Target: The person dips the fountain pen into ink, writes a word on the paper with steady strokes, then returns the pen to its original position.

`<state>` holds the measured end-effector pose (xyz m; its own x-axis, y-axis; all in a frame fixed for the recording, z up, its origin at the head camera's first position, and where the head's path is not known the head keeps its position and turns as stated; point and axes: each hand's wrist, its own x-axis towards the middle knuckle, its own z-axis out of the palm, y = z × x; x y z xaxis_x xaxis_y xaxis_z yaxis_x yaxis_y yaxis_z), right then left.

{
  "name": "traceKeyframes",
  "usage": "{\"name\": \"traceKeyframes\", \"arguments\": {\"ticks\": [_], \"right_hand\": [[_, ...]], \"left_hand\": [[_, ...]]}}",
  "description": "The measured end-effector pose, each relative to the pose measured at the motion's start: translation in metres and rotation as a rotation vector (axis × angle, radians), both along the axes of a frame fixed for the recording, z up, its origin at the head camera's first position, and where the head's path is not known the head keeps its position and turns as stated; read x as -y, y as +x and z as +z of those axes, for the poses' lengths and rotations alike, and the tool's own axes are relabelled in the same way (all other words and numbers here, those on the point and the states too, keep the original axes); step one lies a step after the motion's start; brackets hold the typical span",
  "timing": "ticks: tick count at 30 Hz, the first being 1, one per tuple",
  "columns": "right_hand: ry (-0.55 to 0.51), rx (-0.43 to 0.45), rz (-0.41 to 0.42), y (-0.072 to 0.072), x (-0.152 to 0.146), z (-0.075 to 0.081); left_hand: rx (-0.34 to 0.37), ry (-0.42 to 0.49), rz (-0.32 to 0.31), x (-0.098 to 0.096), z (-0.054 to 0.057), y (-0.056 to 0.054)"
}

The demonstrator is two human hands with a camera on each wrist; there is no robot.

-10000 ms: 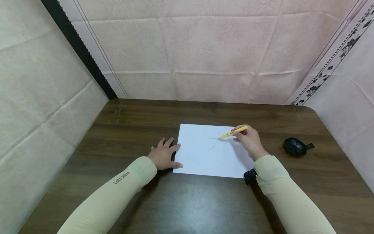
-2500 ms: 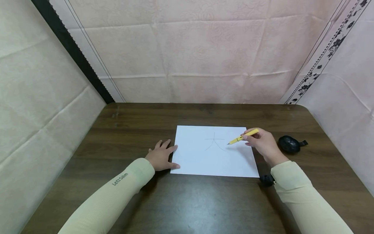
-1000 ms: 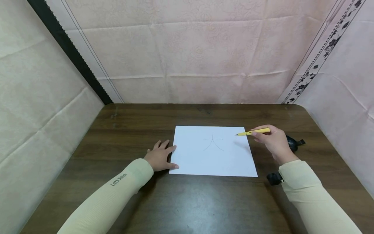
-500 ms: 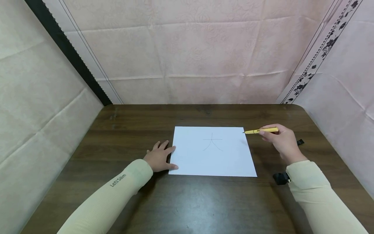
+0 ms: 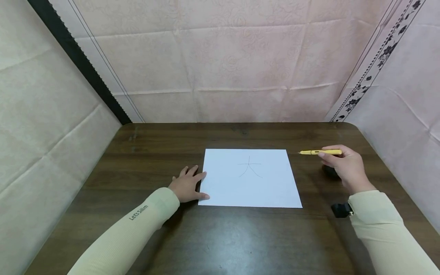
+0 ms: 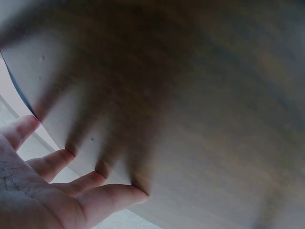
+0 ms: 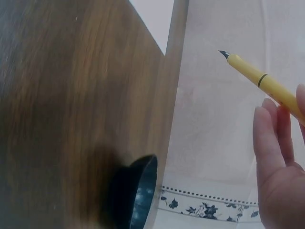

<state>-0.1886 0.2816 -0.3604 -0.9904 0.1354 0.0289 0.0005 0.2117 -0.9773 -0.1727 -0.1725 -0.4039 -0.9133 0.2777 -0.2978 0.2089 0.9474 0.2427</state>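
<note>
A sheet of white paper (image 5: 275, 187) lies flat on the table, bearing a thin-lined figure (image 5: 249, 164): a horizontal stroke crossed by a vertical one, with two curves spreading below. My left hand (image 5: 187, 187) rests at the paper's left edge, fingers spread, thumb on the sheet. In the left wrist view its fingertips (image 6: 138, 191) touch the surface. Right of the paper, my right hand (image 5: 348, 168) holds a yellow fountain pen (image 5: 314, 152) between thumb and fingers, above the table. The pen's dark nib points left and is uncapped in the right wrist view.
A shiny black rounded object (image 5: 329, 172) stands on the brown wooden table (image 5: 154, 137), partly hidden behind my right hand; in the right wrist view it looks bowl-like. Pale patterned cloth (image 5: 240, 68) hangs behind the table and at both sides.
The second lower curve of the figure has appeared since the oldest frame. My right hand has lifted the pen off the paper and moved right, past its edge. The left hand stays put.
</note>
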Motion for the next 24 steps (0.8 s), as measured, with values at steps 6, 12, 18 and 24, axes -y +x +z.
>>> {"name": "traceKeyframes", "arguments": {"ticks": [6,12,18,24], "right_hand": [[-0.080,-0.020,-0.040,0.002,-0.009,-0.001],[-0.103,-0.025,-0.089,0.004,-0.015,-0.001],[0.016,0.031,-0.120,0.005,-0.019,-0.001],[0.141,0.076,-0.129,0.004,-0.020,-0.001]], "left_hand": [[-0.003,-0.002,0.002,0.000,-0.003,-0.001],[0.000,0.006,-0.001,0.000,-0.005,-0.002],[-0.001,0.006,-0.003,0.000,-0.004,-0.002],[-0.011,0.001,-0.008,0.002,-0.007,-0.003]]}}
